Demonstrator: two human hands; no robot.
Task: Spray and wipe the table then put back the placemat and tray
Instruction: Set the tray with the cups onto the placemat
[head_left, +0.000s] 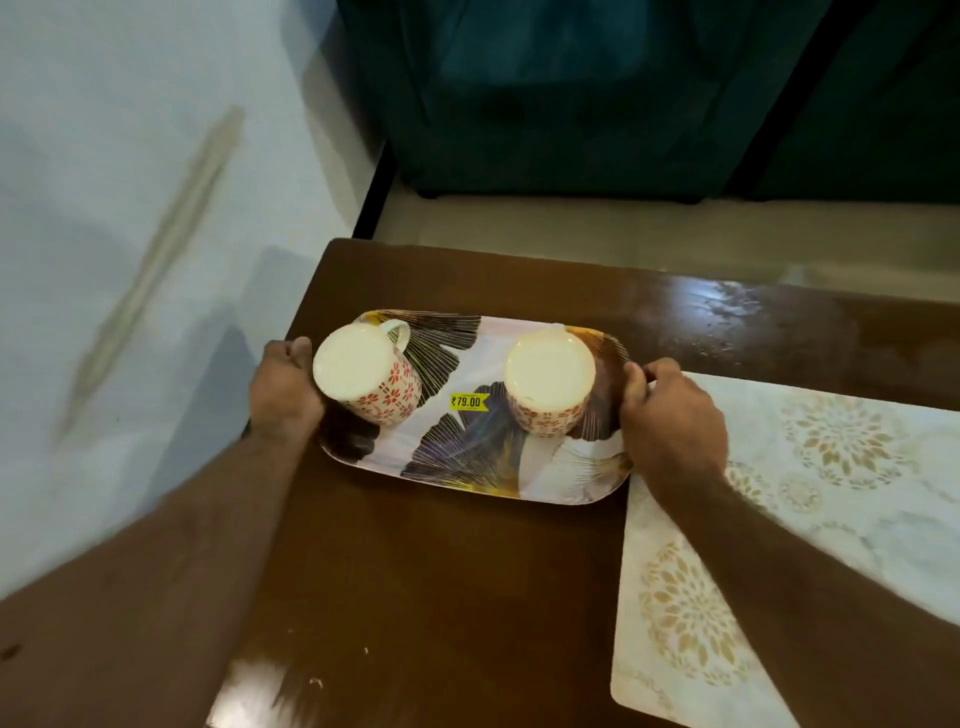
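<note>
An oblong tray (467, 447) with a leaf pattern and a yellow price sticker lies on the dark wooden table (426, 582) near its far left corner. Two upturned mugs with red flower prints stand on it, one at the left (363, 374) and one at the right (549, 382). My left hand (284, 382) grips the tray's left end. My right hand (670, 415) grips its right end, where the tray's edge meets the placemat. The pale placemat (810, 499) with gold medallions lies on the table to the right.
A pale blue wall (130, 234) runs close along the table's left side. Beyond the far edge are a tiled floor (623, 234) and a dark teal seat (571, 104). Wet streaks (737, 306) shine on the table at the far right.
</note>
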